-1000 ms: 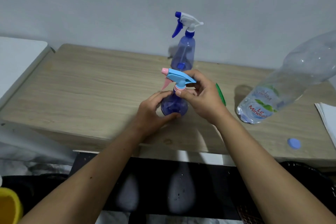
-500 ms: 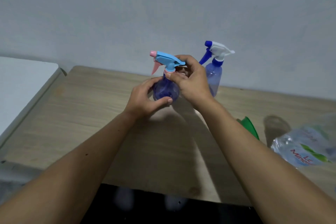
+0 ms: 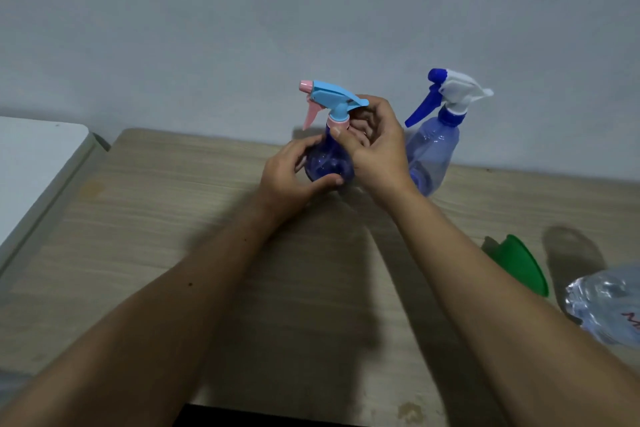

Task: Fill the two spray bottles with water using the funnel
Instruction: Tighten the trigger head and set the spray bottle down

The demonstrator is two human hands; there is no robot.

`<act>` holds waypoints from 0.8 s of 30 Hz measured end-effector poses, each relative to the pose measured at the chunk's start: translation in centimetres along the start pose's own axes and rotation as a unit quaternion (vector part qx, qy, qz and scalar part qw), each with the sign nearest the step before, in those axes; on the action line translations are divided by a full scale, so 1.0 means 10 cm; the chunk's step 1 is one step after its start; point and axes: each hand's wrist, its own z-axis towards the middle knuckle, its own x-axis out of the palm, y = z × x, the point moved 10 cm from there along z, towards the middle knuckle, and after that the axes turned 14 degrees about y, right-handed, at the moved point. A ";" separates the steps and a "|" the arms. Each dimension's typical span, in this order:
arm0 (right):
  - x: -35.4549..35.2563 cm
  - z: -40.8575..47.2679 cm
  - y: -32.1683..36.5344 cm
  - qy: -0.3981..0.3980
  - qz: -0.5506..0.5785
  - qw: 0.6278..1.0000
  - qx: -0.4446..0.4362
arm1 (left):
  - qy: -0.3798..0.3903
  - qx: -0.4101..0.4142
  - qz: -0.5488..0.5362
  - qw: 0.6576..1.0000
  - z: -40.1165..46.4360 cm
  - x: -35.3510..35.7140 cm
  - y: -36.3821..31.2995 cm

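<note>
Head view: left hand cups the round spray bottle on the counter; right hand pinches its pink collar. Light, smooth plastic, likely slippery; best held at body and collar. Funnel lies well right.

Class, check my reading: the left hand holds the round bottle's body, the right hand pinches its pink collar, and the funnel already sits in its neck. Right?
Not quite. In the head view the green funnel lies on the table; the sprayer head is still on the round bottle. The left hand and right hand are as described.
</note>
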 end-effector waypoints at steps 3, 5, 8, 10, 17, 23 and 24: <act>0.02 -0.02 -0.02 0.001 0.005 1.000 0.003 | 0.007 0.003 0.028 1.000 -0.01 0.02 -0.05; 0.01 -0.04 -0.01 0.003 0.000 1.000 0.004 | 0.006 0.010 0.053 0.999 -0.03 0.03 -0.11; -0.01 -0.06 0.02 0.000 -0.020 1.000 0.008 | 0.000 0.017 0.074 0.997 -0.05 0.04 -0.17; -0.04 -0.10 0.02 -0.005 -0.024 1.000 0.007 | -0.002 0.015 0.081 0.997 -0.05 0.05 -0.16; -0.12 -0.44 -0.09 0.000 -0.029 0.999 0.028 | -0.030 0.025 0.105 0.994 -0.20 0.04 -0.31; -0.31 -0.88 -0.19 -0.017 0.006 0.999 0.029 | -0.065 -0.007 0.089 0.994 -0.55 0.12 -0.35; -0.36 -0.96 -0.21 -0.018 0.007 0.999 0.029 | -0.065 -0.009 0.094 0.993 -0.63 0.16 -0.39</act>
